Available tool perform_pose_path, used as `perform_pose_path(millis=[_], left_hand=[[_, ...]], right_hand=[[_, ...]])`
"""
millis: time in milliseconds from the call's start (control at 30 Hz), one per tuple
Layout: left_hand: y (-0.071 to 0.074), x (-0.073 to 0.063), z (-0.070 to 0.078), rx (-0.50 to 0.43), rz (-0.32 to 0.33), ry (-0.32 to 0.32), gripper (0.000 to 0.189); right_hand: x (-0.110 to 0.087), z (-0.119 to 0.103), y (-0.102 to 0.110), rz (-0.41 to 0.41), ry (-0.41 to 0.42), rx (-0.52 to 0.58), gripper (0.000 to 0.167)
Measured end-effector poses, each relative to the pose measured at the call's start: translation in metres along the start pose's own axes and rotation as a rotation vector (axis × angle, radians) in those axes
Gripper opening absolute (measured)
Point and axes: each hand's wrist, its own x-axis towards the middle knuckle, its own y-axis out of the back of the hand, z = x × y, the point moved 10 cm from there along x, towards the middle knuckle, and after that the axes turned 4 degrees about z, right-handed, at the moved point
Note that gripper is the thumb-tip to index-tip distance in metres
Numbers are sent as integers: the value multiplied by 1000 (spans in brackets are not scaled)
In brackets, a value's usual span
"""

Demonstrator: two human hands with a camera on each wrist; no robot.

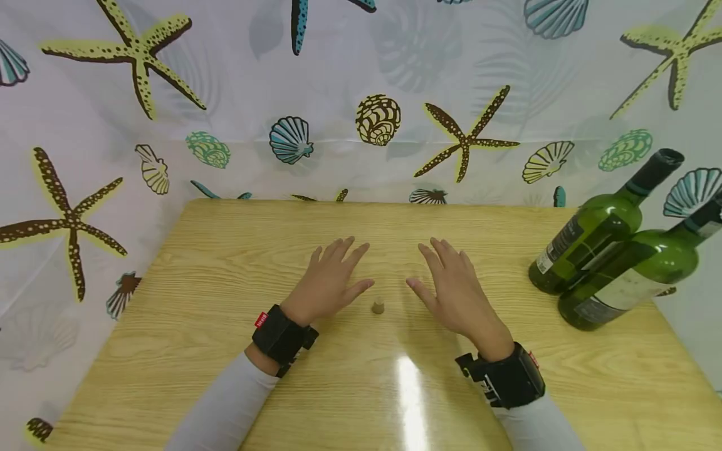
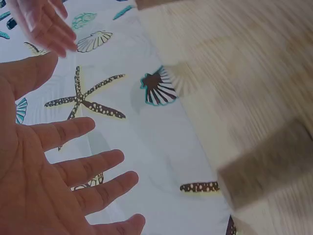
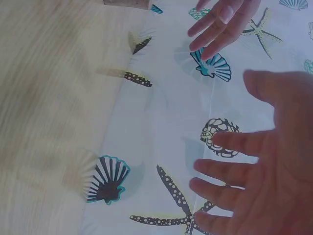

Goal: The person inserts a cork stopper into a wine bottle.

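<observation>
A small cork [image 1: 378, 307] stands on the wooden table between the two hands. My left hand [image 1: 326, 285] hovers to the left of it, palm inward, fingers spread and holding nothing. On the other side my right hand [image 1: 455, 293] mirrors that pose, fingers apart and thumb toward the cork. Neither hand touches it. In the left wrist view the cork [image 2: 269, 166] looms large and blurred at the right, apart from the left fingers [image 2: 93, 166]. The right wrist view shows the right fingers [image 3: 230, 171] extended with nothing in them.
Two green wine bottles [image 1: 586, 241] [image 1: 632, 275] with dark necks stand side by side at the table's right. A white cloth [image 1: 333, 75] printed with starfish and shells hangs behind the table [image 1: 254, 232]. Black straps with cameras [image 1: 282, 335] circle both wrists.
</observation>
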Motion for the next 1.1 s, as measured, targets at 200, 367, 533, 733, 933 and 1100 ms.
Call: perform_pose_path(millis=[200, 367, 533, 733, 933, 1100], left_hand=[[-6, 23, 24, -127, 17, -75, 65], [-10, 59, 50, -229, 23, -159, 68], [-14, 94, 73, -319, 45, -176, 77], [-25, 122, 99, -391, 101, -183, 87], [-50, 143, 120, -475, 55, -162, 96], [-70, 154, 124, -578, 10, -129, 96]], right_hand=[[-1, 14, 46, 296, 13, 49, 55], [-8, 38, 93, 545, -1, 25, 51], [-19, 68, 129, 730, -73, -26, 56], [-30, 94, 150, 915, -139, -40, 61], [-38, 107, 160, 1117, -129, 20, 67], [-39, 124, 164, 1192, -183, 30, 69]])
